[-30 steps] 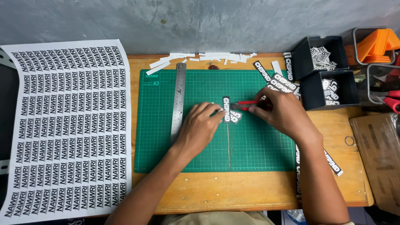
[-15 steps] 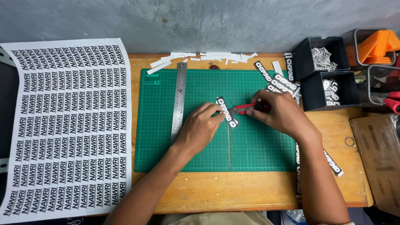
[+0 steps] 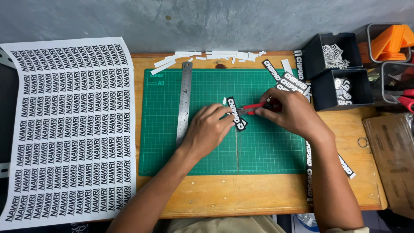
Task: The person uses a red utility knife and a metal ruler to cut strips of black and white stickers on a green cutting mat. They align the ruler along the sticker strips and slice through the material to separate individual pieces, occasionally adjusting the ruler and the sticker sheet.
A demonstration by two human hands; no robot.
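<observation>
A green cutting mat (image 3: 172,146) covers the middle of the wooden table. My left hand (image 3: 211,129) presses its fingertips on a small black-and-white sticker strip (image 3: 236,113) lying near the mat's centre. My right hand (image 3: 293,113) grips a red-handled craft knife (image 3: 253,108), its tip touching the strip's right edge. A steel ruler (image 3: 184,101) lies upright on the mat, left of my left hand.
A large printed sticker sheet (image 3: 64,129) hangs over the table's left side. White paper offcuts (image 3: 207,57) line the far edge. Cut sticker strips (image 3: 286,80) lie near two black bins (image 3: 340,86) of stickers. Orange parts (image 3: 390,43) and red scissors (image 3: 403,100) sit at right.
The sticker strip has turned and shifted slightly left under my left fingertips, and the knife in my right hand has followed it leftward.
</observation>
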